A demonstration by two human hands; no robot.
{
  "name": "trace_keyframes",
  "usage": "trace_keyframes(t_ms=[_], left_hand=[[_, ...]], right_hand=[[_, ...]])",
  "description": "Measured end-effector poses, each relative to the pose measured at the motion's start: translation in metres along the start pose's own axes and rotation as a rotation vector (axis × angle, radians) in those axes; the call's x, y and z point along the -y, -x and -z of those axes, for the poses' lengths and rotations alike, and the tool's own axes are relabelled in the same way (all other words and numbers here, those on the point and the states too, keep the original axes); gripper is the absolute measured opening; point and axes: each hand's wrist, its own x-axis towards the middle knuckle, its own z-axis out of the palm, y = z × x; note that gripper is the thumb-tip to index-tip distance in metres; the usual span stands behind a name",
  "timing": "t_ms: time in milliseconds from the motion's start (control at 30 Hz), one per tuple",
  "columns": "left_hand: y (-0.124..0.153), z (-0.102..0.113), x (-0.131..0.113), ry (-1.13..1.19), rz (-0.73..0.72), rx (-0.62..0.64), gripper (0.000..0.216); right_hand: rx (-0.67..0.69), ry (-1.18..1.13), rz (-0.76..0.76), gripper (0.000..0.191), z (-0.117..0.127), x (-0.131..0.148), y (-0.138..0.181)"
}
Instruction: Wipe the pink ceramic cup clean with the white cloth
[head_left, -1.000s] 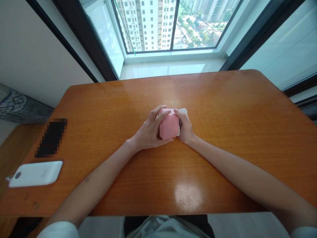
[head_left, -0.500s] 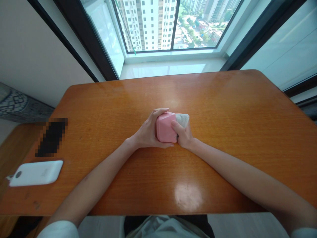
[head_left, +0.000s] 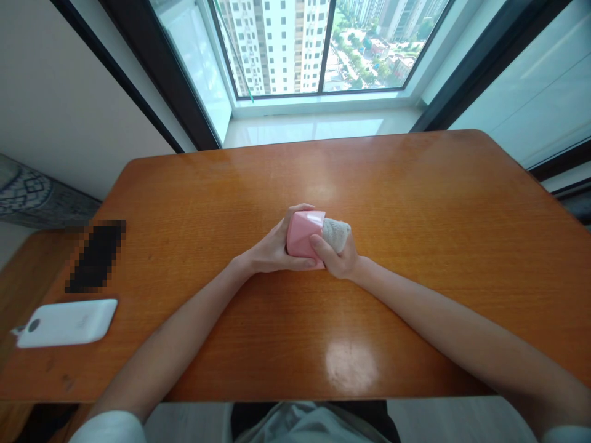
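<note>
From my remote seat I count two bare hands working one pink container (head_left: 302, 231) over the middle of one brown table (head_left: 415, 215); whether it touches the wood, I can't tell. The left hand (head_left: 272, 249) is clamped around its left end, one finger over the far side and the thumb along the near side. The right hand (head_left: 341, 258) grips the other end, its one visible thumb pressed on the pink face; I can't see how its remaining fingers sit. One pale grey cloth (head_left: 336, 234) sticks out of the right end, against that hand; how deep it goes is hidden. Well apart, near the table's left edge, I have one white flat device (head_left: 69, 323) and, just beyond it, one dark pixelated patch (head_left: 95, 258).
</note>
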Motion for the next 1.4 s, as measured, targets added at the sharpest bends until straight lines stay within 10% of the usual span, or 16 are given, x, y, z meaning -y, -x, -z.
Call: trace_keyframes(t_ms=[400,800,1400], left_hand=[[-0.003,0.001,0.002,-0.32,-0.264,-0.041,0.154],[-0.006,-0.004,0.006,-0.441,-0.301,-0.094,0.132],[-0.005,-0.006,-0.005,-0.479,-0.29,-0.229,0.118]], right_hand=[[-0.173,-0.425,-0.277,0.051,-0.007,0.005,-0.011],[-0.193,-0.609,-0.484,0.053,-0.001,-0.016,-0.033],[-0.167,-0.452,-0.366,0.065,-0.006,-0.007,-0.02]])
